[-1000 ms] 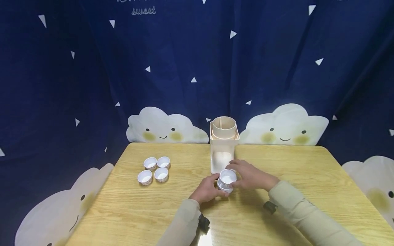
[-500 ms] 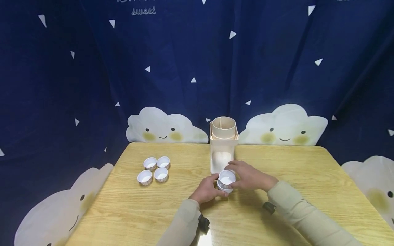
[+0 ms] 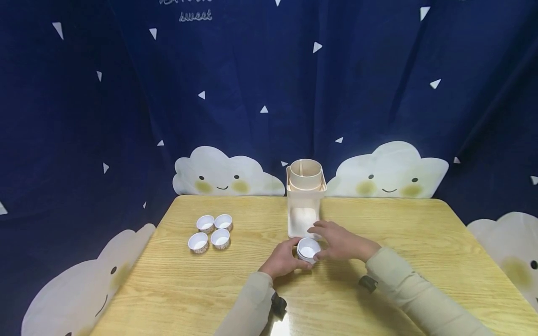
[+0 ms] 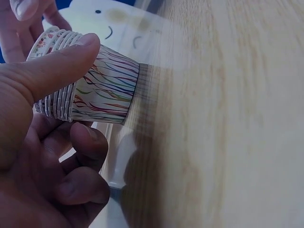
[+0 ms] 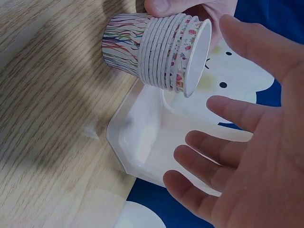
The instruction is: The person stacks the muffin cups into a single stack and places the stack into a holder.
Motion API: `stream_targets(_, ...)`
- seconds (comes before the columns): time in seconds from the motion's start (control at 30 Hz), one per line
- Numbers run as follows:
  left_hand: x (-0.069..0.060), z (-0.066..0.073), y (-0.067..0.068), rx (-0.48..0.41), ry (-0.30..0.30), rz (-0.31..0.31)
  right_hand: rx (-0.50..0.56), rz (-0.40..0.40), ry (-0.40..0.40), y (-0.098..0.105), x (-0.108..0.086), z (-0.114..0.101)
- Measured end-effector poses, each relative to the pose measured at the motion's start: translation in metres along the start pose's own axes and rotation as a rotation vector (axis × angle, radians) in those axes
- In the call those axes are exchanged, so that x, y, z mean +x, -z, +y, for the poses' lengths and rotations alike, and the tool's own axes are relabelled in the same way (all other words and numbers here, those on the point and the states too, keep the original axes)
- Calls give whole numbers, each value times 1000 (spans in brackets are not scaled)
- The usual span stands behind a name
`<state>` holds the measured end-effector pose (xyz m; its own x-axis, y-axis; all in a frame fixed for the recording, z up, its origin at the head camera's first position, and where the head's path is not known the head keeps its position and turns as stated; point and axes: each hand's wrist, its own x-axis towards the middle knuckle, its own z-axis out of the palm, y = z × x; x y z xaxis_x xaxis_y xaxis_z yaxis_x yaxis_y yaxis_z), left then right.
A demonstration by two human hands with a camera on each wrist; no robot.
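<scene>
Stack of nested white-lined paper cups (image 3: 308,250) stands between your hands, right of the worktop's middle; you can see close-packed rolled rims, coloured wavy streaks on the lowest wall and small reddish print near the top. Your left grip (image 3: 283,258) pinches it, thumb across the side and fingers curled behind. Your right grip (image 3: 339,240) is spread just beside the top rim, with a gap showing in the right wrist view.

Just beyond the stack is a cream, smooth plastic holder (image 3: 301,219) with a round-cornered tray at its near end and an open cylinder (image 3: 306,178) on top. Four white-lined patterned paper cups (image 3: 220,239) sit grouped, mouths up, on the far left of your glossy, pale wood-grain worktop (image 3: 168,289). Behind, a navy fabric curtain (image 3: 260,60) carries white triangles and smiling clouds; you can read "sweet" in script (image 3: 195,16) at upper left, beneath a cut-off line.
</scene>
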<state>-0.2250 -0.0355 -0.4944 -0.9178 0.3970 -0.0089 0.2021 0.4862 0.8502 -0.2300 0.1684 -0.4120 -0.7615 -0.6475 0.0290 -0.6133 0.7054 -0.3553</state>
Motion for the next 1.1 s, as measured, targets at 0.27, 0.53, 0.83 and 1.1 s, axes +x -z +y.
stream_targets(0.27, 1, 1, 1, 6, 9, 1, 29, -13, -21, 3, -5, 3)
stream_targets(0.53, -2, 3, 0, 5, -29, 11, 59, -11, -34, -2, -11, 6)
stream_targets(0.83, -3, 6, 0, 50, -36, 33, 76, 24, -29, -10, -16, 8)
stream_targets(1.1, -9, 12, 11, 183, -56, 35, 91, 34, -45, -16, -19, 14)
